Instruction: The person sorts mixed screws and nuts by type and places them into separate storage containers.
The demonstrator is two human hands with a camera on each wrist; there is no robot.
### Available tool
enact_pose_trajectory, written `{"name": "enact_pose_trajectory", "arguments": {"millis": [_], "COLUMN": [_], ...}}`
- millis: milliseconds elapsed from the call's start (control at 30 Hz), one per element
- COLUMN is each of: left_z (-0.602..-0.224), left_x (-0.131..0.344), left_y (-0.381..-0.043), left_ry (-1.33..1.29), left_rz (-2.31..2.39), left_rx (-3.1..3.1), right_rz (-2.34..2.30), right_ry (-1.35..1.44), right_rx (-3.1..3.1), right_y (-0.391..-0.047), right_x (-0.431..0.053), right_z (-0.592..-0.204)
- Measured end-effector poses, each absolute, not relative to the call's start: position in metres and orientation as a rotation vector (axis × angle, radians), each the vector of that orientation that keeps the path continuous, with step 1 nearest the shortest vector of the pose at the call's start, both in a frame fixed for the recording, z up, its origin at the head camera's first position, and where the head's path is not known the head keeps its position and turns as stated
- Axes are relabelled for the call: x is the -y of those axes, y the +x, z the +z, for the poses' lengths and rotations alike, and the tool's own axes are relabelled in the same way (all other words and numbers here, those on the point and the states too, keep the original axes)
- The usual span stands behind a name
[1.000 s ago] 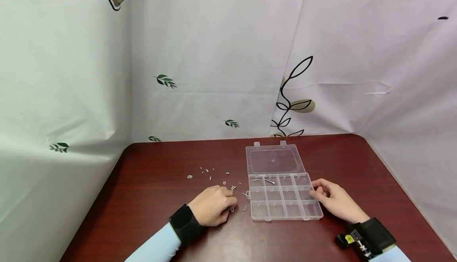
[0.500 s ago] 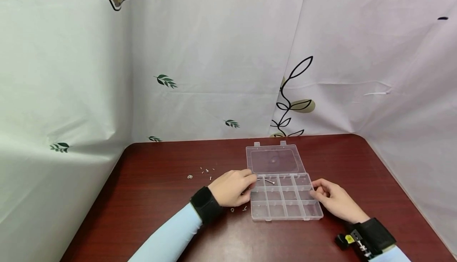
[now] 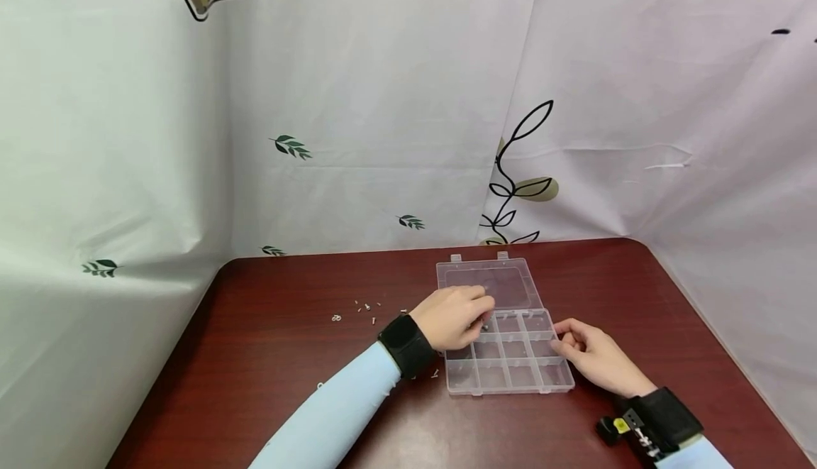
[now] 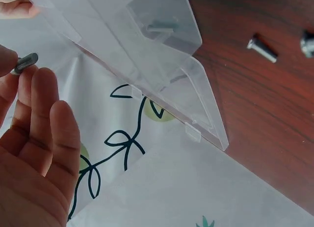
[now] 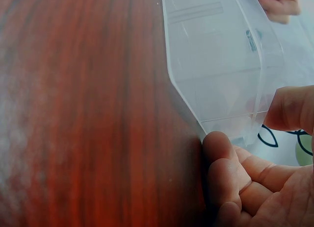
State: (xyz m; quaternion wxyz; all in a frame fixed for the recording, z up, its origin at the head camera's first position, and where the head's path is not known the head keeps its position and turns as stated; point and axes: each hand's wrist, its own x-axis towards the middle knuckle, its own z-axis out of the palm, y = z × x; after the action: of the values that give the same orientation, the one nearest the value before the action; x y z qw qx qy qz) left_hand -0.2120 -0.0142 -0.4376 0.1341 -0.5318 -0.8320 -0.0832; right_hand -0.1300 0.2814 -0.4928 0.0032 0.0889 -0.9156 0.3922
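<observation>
My left hand (image 3: 452, 317) is over the far-left compartments of a clear plastic compartment box (image 3: 494, 392). Thumb and fingertip pinch a small metal screw (image 4: 25, 63), with the other fingers loosely bent. At the box's right side is my right hand (image 3: 600, 360), thumb at the top rim and curled fingers against the outer wall, gripping that edge. A metal piece (image 4: 161, 29) shows through the clear plastic in the left wrist view. The left hand covers part of the far-left compartments and the lid in the head view.
The clear lid (image 3: 510, 281) lies opened back behind the box. Several small screws (image 3: 367, 306) and a pair of nuts (image 3: 336, 318) are scattered on the dark red table (image 3: 274, 355) to the left. A white patterned curtain (image 3: 357, 100) surrounds the table's back and sides.
My left hand has moved from the loose hardware on the table, up and right, to over the box's far compartments. The right hand has stayed at the box's edge.
</observation>
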Motion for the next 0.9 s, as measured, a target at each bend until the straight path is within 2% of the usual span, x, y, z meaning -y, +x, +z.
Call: {"name": "enact_pose_trajectory", "arguments": {"millis": [167,400,900], "left_z": [-0.435,-0.431,-0.458], "left_x": [0.023,0.061,0.132], "left_y": [-0.213,-0.214,-0.2], "left_ry": [-1.503,-1.411,-1.263], "left_rz": [-0.201,-0.313,-0.338], "left_rx": [2.594,2.7,2.706], "right_rz": [1.23,1.231,1.209], "right_ry": [0.285,0.269,0.281], "right_rx": [2.873,2.883,2.885], "right_y": [-0.131,-0.13,-0.131], "right_x": [-0.278,-0.28,-0.281], "right_z": [-0.493,-0.493,-0.493]}}
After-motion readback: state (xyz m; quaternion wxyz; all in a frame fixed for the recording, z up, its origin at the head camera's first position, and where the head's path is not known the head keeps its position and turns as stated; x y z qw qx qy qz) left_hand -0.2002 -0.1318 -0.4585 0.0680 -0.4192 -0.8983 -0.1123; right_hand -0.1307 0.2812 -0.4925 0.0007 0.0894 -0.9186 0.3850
